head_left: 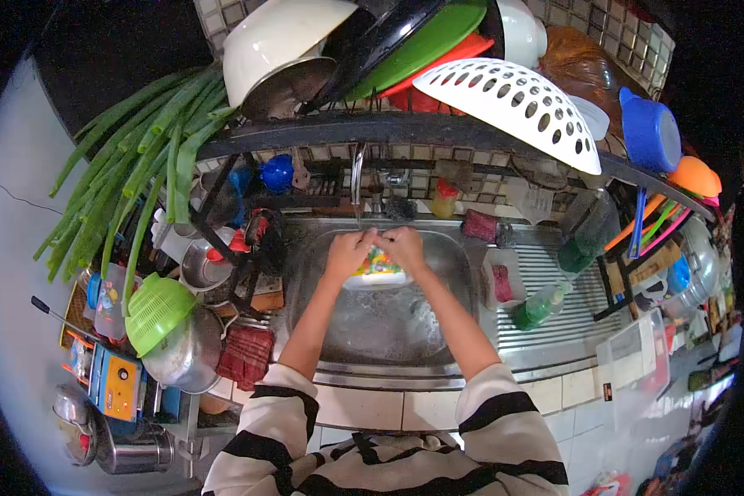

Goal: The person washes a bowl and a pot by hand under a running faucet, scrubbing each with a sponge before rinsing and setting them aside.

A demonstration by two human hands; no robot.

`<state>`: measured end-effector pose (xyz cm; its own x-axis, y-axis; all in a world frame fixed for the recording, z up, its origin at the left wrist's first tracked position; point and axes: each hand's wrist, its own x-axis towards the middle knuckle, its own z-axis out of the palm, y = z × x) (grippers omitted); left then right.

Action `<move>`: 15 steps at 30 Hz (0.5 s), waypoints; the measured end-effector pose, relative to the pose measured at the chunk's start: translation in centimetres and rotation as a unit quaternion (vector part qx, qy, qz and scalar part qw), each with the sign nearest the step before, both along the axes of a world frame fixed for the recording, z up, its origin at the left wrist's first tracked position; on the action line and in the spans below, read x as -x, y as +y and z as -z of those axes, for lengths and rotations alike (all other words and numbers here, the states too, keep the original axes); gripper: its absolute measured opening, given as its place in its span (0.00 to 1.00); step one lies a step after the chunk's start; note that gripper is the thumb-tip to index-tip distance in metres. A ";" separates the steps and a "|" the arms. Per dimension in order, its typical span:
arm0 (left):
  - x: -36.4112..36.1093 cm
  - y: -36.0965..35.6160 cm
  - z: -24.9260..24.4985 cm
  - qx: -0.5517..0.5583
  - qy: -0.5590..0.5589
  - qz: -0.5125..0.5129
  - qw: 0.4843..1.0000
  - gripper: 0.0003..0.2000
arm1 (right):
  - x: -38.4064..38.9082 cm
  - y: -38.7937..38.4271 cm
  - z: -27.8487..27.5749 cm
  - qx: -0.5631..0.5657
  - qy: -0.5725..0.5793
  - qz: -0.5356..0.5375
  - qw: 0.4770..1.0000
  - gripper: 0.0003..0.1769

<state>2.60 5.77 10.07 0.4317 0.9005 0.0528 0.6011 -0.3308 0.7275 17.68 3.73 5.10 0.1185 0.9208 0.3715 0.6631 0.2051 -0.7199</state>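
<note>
Over the sink (pixel 364 335), the left hand (pixel 347 252) and right hand (pixel 406 246) both clasp a colourful dish (pixel 378 273) below the tap (pixel 357 178) at 12 o'clock. A wet grip could let it slip and crack against the steel. A green bottle (pixel 537 307) stands at 3 o'clock.

A top (pixel 388 467) with broad black and white stripes fills the bottom centre of the frame. Its left sleeve (pixel 285 405) and right sleeve (pixel 504 409) end near the elbows; forearms, left hand (pixel 349 252) and right hand (pixel 405 246) are bare.
</note>
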 end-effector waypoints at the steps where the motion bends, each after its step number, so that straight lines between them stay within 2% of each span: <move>1: 0.3 0.3 0.9 -0.001 0.000 0.000 1.000 0.18 | 1.0 -0.9 -0.9 -0.039 -0.061 0.043 0.996 0.19; 2: 0.9 0.8 2.8 -0.113 -0.068 -0.008 0.991 0.18 | 1.7 -1.5 -1.3 -0.078 -0.122 0.086 0.986 0.19; 3: 1.5 1.3 4.5 -0.224 -0.135 -0.015 0.965 0.18 | 2.1 -1.7 -0.9 -0.079 -0.121 0.088 0.986 0.19; 4: 2.0 1.4 5.8 -0.217 -0.176 -0.011 0.960 0.17 | 2.5 -1.7 -0.3 -0.139 -0.159 0.069 0.975 0.19; 6: 3.3 1.2 7.2 -0.228 -0.179 0.015 0.957 0.17 | 3.0 -1.5 0.8 -0.241 -0.199 0.026 0.950 0.19; 9: 3.8 0.5 7.6 -0.252 -0.178 0.029 0.951 0.18 | 3.2 -2.2 0.5 -0.254 -0.222 -0.014 0.941 0.18; 11: 3.3 -0.2 6.7 -0.223 -0.205 -0.108 0.947 0.20 | 3.0 -1.7 0.2 -0.226 -0.182 -0.026 0.957 0.21; 12: 3.3 -0.3 6.2 -0.233 -0.214 -0.120 0.941 0.23 | 2.7 -0.8 -0.2 -0.035 -0.062 -0.077 0.994 0.21; 13: 3.6 -0.4 6.4 -0.230 -0.215 -0.125 0.941 0.23 | 2.3 0.1 -0.4 0.160 0.061 -0.123 0.977 0.22; 14: 4.1 -0.4 6.6 -0.225 -0.174 -0.117 0.952 0.22 | 1.7 1.7 0.6 0.241 0.239 -0.241 0.909 0.15; 15: 4.3 -0.2 6.8 -0.220 -0.132 -0.105 0.961 0.22 | 1.3 3.9 1.8 0.242 0.240 -0.240 0.909 0.15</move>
